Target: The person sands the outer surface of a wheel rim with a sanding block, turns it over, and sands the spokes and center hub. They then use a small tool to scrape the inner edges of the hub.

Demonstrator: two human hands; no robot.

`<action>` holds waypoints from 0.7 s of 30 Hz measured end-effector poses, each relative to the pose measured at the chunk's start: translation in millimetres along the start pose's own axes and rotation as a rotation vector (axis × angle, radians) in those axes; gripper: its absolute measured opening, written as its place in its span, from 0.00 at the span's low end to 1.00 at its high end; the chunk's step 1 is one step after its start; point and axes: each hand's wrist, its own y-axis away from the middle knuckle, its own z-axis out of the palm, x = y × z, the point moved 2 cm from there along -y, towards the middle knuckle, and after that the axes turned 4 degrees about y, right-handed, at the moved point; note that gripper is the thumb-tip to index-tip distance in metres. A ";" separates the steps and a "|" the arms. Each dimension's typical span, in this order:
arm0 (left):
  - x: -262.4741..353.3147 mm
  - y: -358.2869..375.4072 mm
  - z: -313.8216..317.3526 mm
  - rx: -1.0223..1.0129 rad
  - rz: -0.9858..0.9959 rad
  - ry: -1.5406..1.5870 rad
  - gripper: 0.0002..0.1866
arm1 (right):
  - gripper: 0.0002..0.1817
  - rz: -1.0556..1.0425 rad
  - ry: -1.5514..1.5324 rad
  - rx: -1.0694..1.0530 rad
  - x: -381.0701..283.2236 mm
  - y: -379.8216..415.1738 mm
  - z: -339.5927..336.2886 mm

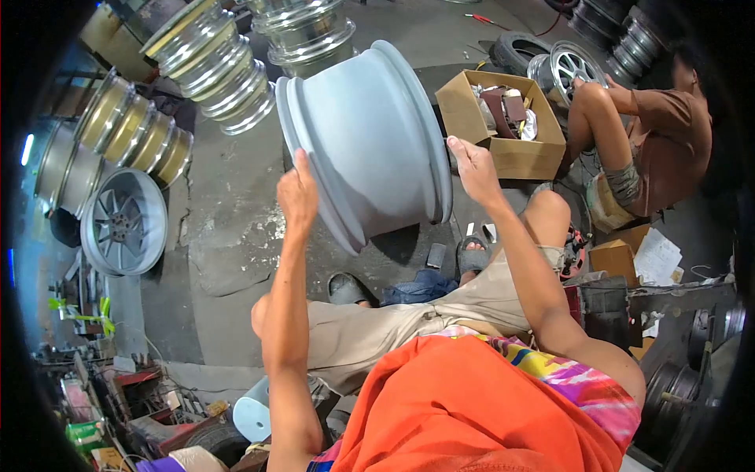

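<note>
A pale grey wheel rim (370, 141) is held up off the floor in front of me, its barrel facing the camera. My left hand (297, 197) grips the rim's left lip. On the right lip rests my right hand (472, 167), fingers curled on its edge. My knees and sandalled feet (472, 256) are below the rim.
Stacks of shiny rims (216, 67) and gold rims (134, 130) stand at the left, with a spoked grey wheel (124, 223) leaning below. A cardboard box (503, 126) of items sits to the right. Another person (645, 149) sits beside it with a spoked wheel (574, 67).
</note>
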 end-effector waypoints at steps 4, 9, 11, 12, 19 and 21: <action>14.4 -36.4 -6.0 0.019 -0.114 0.098 0.45 | 0.18 -0.415 0.174 0.152 -68.0 -11.5 -8.1; 20.5 -44.7 6.1 0.104 -0.061 0.247 0.39 | 0.15 -0.924 0.776 0.122 -76.5 -86.3 34.4; 16.6 -54.6 10.5 0.148 0.028 0.201 0.36 | 0.14 -0.915 0.865 0.055 -78.3 -135.3 62.7; 15.2 -60.0 11.4 0.133 0.026 0.205 0.36 | 0.14 -0.881 0.921 0.030 -81.2 -153.4 74.7; 26.4 -95.9 8.0 0.038 -0.100 0.228 0.39 | 0.16 -0.792 0.864 0.179 -71.3 -106.4 83.3; 29.9 -96.8 10.0 0.017 -0.124 0.309 0.40 | 0.16 -0.801 0.871 0.182 -62.9 -54.6 63.4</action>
